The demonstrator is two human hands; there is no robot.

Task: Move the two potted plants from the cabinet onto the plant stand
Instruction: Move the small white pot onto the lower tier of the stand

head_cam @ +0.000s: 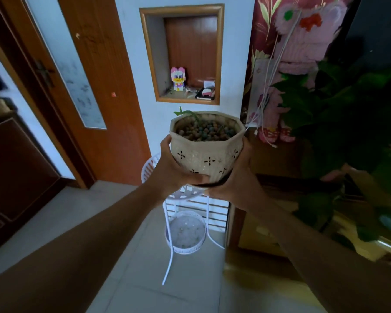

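While both hands carry the pot (207, 152) in the air above the stand (185, 222), I judge the step in hand to be the transfer of the first plant, roughly the first half of the task; the left hand (171, 170) wraps the pot's left wall and the right hand (234, 179) cups its right side and base, fingers of both curled tight against the pot, so I read the hold as firm; the pot sits upright, held over the stand's top tier (148, 169), which shows only as a white slatted rim behind my left wrist and under the pot; whether the pot is truly centred above that tier I cannot tell, since the pot hides most of it; the lower tier (185, 231) shows plainly below and holds nothing I can make out beyond specks; the next move, as I see it, calls for lowering the pot straight down and level until its base meets a tier, then loosening the fingers outward without dragging the rim; the pot itself is pale beige, faceted, with small dark cross-shaped marks on its walls and a darker band at the foot; it is filled nearly to the rim with brown and bluish pebbles, and a thin green sprig (183, 112) leans over the far left edge; the second plant (339, 114), large and leafy, waits at right on the cabinet (269, 236).
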